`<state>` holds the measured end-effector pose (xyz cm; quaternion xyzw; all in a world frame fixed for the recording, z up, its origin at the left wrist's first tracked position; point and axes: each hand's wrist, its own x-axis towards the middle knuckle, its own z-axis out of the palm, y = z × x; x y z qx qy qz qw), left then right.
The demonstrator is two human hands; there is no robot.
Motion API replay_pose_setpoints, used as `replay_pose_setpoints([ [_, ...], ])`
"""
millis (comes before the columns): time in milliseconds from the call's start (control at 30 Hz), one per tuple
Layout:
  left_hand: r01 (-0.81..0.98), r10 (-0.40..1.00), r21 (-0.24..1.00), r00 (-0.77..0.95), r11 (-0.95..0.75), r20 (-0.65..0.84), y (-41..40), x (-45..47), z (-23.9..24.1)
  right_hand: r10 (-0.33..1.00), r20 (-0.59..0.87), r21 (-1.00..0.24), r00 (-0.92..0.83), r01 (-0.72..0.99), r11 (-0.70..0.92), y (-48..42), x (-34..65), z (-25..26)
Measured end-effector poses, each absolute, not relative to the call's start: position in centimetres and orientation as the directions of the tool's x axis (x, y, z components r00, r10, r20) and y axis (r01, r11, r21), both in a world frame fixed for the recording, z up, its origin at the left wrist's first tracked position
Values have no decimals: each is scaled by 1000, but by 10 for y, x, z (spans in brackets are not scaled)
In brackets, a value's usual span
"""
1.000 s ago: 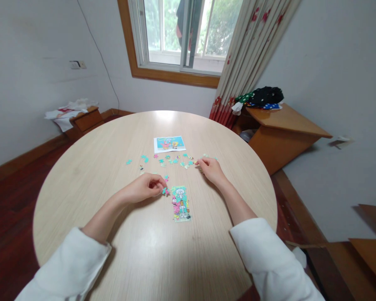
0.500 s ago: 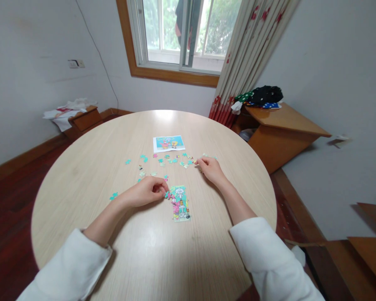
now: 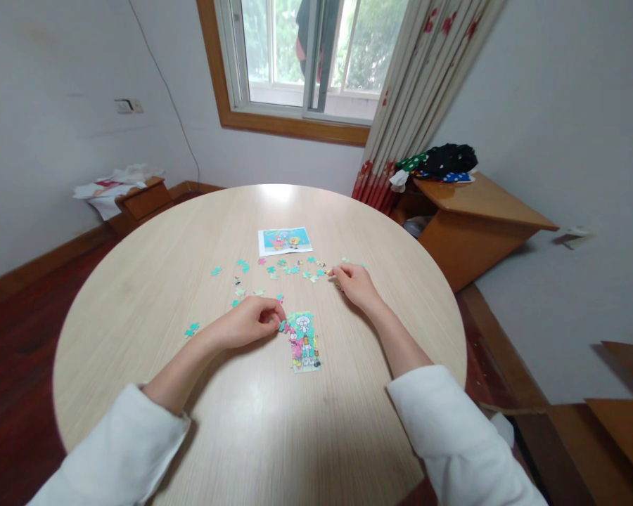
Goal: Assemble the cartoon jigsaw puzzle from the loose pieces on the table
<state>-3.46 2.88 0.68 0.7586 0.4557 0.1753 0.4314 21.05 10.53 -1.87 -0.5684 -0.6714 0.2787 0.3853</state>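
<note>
**Closely paired hands over a cartoon jigsaw**

Near the middle of the round table (image 3: 232, 429) lies an assembled puzzle section (image 3: 306, 346), a narrow strip of cartoon figures. The left hand (image 3: 247, 321) sits just beside its far left corner, fingers pinched shut on a small teal puzzle piece (image 3: 282, 326) held at the section's edge. The right hand (image 3: 352, 282) rests further toward the far edge, fingers curled down at the right end of a row of loose pieces (image 3: 290, 269); I cannot tell whether it grips one. Beyond that row lies a reference picture (image 3: 285, 240). A stray piece (image 3: 192, 329) lies alone toward the left edge.
</note>
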Motion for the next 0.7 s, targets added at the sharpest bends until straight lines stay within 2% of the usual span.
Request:
replay_pose_setpoints([
  [700, 538, 856, 817, 504, -208, -114, 32, -40, 7, 980, 196, -812, -45, 553, 188, 105, 210, -17],
])
